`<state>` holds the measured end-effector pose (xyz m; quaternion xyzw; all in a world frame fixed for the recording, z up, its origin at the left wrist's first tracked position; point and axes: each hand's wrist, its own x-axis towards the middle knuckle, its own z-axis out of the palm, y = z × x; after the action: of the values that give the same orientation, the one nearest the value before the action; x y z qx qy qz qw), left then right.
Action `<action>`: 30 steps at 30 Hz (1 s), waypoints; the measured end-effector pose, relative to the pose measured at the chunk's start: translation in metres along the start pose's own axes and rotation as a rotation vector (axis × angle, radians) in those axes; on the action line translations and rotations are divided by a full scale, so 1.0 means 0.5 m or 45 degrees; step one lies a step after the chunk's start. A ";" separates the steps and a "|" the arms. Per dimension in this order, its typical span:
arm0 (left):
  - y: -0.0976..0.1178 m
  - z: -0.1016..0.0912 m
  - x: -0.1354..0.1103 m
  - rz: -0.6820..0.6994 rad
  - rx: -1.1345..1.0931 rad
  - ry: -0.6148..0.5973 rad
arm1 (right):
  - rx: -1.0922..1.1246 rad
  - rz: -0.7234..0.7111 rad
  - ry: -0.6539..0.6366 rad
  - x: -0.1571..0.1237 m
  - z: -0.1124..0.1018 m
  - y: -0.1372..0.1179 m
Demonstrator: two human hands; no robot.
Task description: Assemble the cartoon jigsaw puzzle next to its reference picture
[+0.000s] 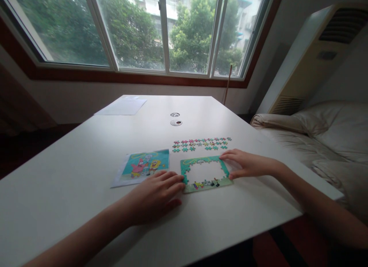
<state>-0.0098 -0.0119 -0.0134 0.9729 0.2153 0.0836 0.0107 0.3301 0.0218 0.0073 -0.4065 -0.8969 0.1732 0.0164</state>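
A green jigsaw frame (188, 168) lies flat on the white table (71, 171); only its border is filled and the middle is bare. My left hand (155, 196) rests flat on the table, fingers stretched out, fingertips touching the frame's left edge. My right hand (247, 163) lies against the frame's right edge, fingers extended and thumb at the lower right corner. Several loose puzzle pieces (201, 143) sit in rows just beyond the frame. A cartoon reference picture (143, 165) lies to the left of the frame.
Farther back on the table are a sheet of paper (122, 106) and two round cable holes (176, 122). A wide window (161, 29) spans the far wall. A cream sofa (330, 140) and a standing air conditioner (313, 56) are at the right.
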 end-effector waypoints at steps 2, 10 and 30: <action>0.001 0.000 0.000 -0.009 -0.004 -0.006 | -0.002 -0.004 -0.050 0.010 -0.017 0.005; 0.002 0.001 0.001 -0.010 0.025 -0.025 | -0.065 0.143 -0.041 0.071 -0.087 0.075; 0.002 0.000 0.000 -0.001 0.034 -0.018 | -0.112 0.412 0.153 0.039 -0.058 0.229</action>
<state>-0.0095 -0.0127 -0.0136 0.9734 0.2168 0.0737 -0.0006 0.4050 0.1146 -0.0047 -0.5556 -0.8239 0.1094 0.0240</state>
